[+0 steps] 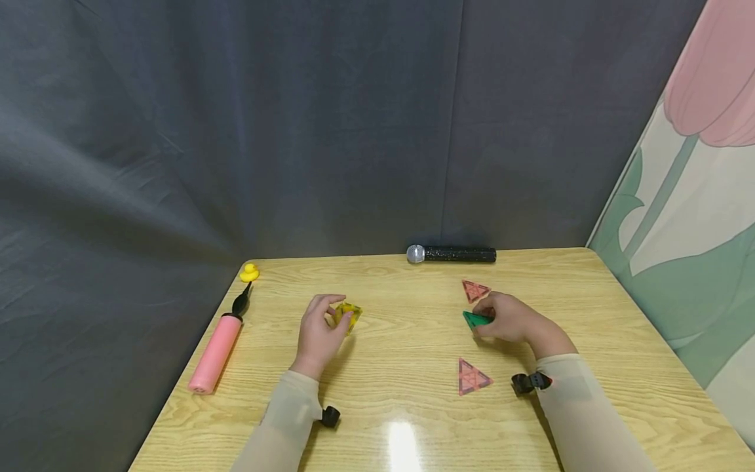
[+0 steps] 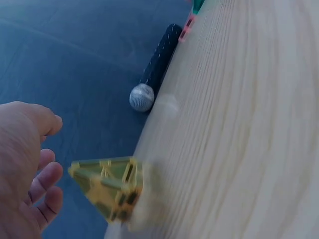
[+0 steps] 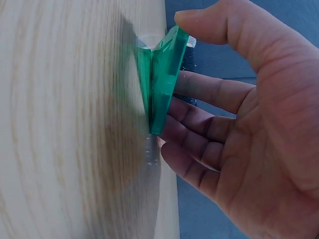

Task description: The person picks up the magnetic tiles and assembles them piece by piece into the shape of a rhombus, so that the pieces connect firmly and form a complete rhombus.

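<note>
My left hand [image 1: 318, 337] is around a small yellow magnetic-tile pyramid [image 1: 349, 316] in the head view. The left wrist view shows the loosely bent fingers of that hand [image 2: 22, 164] apart from the pyramid [image 2: 109, 186], which sits on the table. On the right, my right hand [image 1: 510, 319] pinches green triangular magnetic tiles [image 1: 475, 320] between thumb and fingers. In the right wrist view, two green tiles [image 3: 167, 82] meet along an edge like a folded wedge, low over the wood. A pink triangular tile [image 1: 475, 291] lies just behind this hand, and another pink tile [image 1: 472, 378] lies in front of it.
A black microphone [image 1: 460, 254] lies along the back edge of the wooden table [image 1: 401, 387]. At the left edge are a yellow rubber duck [image 1: 250, 272] and a pink hand pump [image 1: 217, 354]. A dark curtain [image 1: 354, 131] hangs behind the table.
</note>
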`<act>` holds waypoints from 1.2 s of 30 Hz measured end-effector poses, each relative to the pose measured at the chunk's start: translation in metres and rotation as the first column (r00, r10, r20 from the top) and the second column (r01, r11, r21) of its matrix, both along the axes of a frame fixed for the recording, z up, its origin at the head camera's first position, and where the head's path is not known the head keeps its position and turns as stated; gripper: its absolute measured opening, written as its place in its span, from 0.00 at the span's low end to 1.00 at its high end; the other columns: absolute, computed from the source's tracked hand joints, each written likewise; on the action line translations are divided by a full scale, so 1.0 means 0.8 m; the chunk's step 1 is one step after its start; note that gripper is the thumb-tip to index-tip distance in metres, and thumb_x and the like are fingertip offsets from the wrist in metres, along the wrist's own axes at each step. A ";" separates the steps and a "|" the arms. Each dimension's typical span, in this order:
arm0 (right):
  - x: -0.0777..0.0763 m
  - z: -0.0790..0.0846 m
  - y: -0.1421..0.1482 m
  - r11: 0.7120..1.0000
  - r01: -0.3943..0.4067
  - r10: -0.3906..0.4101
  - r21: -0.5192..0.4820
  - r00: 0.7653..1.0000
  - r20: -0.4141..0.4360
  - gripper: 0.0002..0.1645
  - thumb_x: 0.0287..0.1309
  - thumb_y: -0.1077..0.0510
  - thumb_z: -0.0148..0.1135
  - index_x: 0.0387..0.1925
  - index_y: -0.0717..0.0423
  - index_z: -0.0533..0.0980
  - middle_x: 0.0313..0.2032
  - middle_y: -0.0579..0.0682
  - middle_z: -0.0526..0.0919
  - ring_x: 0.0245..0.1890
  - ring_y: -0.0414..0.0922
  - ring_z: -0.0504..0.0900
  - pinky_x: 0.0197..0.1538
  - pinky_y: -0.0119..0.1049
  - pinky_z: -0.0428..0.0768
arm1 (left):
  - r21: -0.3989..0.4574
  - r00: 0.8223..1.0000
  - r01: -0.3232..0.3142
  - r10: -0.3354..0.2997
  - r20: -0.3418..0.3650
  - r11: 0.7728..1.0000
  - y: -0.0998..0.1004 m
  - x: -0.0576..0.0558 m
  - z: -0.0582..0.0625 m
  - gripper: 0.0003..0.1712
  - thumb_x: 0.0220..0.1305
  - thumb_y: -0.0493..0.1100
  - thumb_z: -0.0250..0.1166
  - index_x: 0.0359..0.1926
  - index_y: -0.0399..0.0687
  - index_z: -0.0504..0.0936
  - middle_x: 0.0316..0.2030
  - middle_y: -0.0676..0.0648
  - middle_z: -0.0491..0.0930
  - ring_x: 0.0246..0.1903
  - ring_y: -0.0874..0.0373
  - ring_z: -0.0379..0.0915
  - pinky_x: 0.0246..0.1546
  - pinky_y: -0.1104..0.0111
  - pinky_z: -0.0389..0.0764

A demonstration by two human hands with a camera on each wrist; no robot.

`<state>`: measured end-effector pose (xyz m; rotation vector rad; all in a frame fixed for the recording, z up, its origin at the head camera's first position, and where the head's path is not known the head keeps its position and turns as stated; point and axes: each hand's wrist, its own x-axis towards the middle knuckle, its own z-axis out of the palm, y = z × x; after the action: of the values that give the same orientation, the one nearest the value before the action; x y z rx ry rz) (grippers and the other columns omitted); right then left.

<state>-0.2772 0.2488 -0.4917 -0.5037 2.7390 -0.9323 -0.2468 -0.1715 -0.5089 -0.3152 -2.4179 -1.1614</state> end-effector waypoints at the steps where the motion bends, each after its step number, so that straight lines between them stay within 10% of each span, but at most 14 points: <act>1: 0.000 0.000 0.000 1.000 0.000 0.000 -0.002 1.000 0.000 0.25 0.59 0.55 0.76 0.55 0.64 0.83 0.46 0.53 0.81 0.41 0.47 0.79 0.47 0.47 0.83 | -0.003 1.000 0.013 -0.013 -0.014 1.000 0.004 0.001 0.002 0.18 0.68 0.42 0.74 0.57 0.56 0.84 0.53 0.50 0.79 0.43 0.50 0.78 0.24 0.69 0.78; 20: -0.004 -0.003 0.004 0.999 0.038 -0.038 -0.018 0.999 0.013 0.20 0.68 0.52 0.69 0.53 0.62 0.85 0.43 0.51 0.80 0.40 0.46 0.78 0.43 0.44 0.80 | -0.017 0.955 0.284 -0.282 0.097 0.959 0.090 0.037 0.004 0.19 0.68 0.47 0.74 0.59 0.59 0.84 0.53 0.55 0.81 0.43 0.57 0.79 0.34 0.68 0.81; 36: -0.004 -0.001 0.009 0.998 0.036 -0.038 -0.058 0.999 -0.024 0.15 0.70 0.54 0.67 0.50 0.58 0.87 0.45 0.50 0.84 0.42 0.46 0.82 0.45 0.46 0.83 | -0.185 0.857 0.488 -0.427 0.291 0.853 0.152 0.062 0.001 0.30 0.67 0.57 0.74 0.67 0.57 0.80 0.56 0.56 0.79 0.49 0.62 0.77 0.48 0.70 0.80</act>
<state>-0.2807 0.2561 -0.4924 -0.4790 2.7595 -1.0235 -0.1975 -0.0501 -0.5080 -0.9339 -2.8056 -1.1258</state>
